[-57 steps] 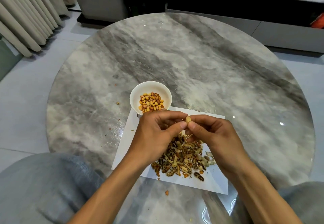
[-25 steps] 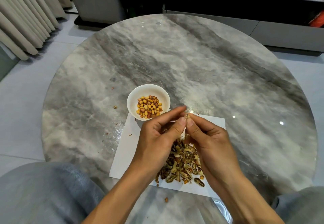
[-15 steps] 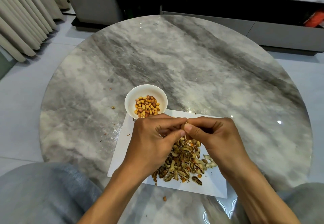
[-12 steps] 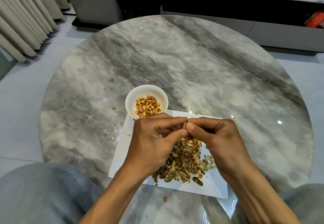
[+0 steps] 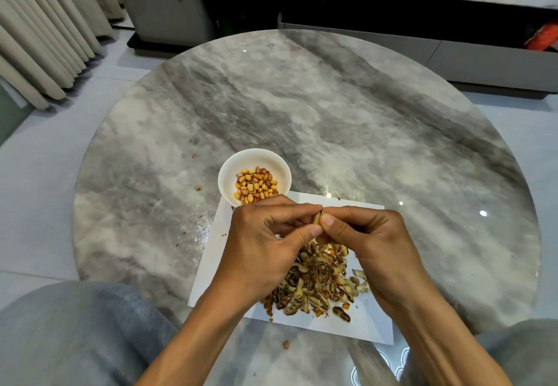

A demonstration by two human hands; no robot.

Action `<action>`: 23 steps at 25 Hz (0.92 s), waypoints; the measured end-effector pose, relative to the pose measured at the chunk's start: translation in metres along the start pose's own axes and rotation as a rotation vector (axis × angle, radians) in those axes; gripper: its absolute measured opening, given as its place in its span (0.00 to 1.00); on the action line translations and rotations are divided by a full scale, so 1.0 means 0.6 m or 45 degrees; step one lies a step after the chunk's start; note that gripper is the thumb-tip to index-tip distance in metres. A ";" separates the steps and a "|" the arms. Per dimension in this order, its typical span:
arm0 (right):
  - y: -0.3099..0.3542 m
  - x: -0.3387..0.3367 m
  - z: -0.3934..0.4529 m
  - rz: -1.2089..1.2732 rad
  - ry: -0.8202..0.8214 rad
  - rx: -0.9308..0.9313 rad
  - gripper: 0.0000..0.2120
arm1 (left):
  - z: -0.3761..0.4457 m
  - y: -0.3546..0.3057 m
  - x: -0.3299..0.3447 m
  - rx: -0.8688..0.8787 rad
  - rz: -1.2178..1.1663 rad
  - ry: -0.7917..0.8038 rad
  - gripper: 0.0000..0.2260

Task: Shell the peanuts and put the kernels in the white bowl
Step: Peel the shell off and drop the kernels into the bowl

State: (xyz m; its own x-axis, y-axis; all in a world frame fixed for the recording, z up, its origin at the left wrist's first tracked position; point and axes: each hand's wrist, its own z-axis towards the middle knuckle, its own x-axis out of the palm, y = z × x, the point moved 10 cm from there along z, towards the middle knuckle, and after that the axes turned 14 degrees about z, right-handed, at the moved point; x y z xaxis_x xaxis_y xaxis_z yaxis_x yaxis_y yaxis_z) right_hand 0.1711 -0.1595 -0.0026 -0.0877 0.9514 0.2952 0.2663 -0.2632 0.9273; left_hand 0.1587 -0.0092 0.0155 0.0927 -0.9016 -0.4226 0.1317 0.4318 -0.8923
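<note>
looking down, i see the round grey marble table [image 5: 347, 120] filling most of my view. on its near side, toward 6 o'clock, lies a white sheet of paper [image 5: 371, 325]. my left hand [image 5: 265, 246] and right hand [image 5: 371, 250] meet over the far half of that sheet, fingers curled, thumbs pressed close together. between the thumbs and forefingers i pinch one peanut [image 5: 316, 219], held from both sides; i cannot tell whether its shell is cracked. a pile of empty shells [image 5: 317, 286] sits on the paper below my hands, spreading toward 4 o'clock from the left wrist. the white bowl [image 5: 238, 162] stands just off the paper's far left corner, at about 11 o'clock from my hands, touching or nearly touching the left knuckles in this view. inside it lies a small heap of kernels [image 5: 255, 186], yellow and reddish. a few crumbs [image 5: 197, 187] lie scattered on the marble at 9 o'clock from the bowl.
</note>
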 end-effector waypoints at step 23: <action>0.004 0.021 -0.002 0.212 0.086 -0.039 0.09 | 0.000 -0.001 -0.012 -0.153 -0.400 -0.078 0.09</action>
State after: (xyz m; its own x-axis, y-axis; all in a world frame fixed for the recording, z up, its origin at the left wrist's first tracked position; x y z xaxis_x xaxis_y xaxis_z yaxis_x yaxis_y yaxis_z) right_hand 0.1694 -0.1482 0.0035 -0.1094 0.8816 0.4592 0.2535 -0.4220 0.8704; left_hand 0.1580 -0.0032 0.0190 0.1258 -0.9851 -0.1173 0.0461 0.1239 -0.9912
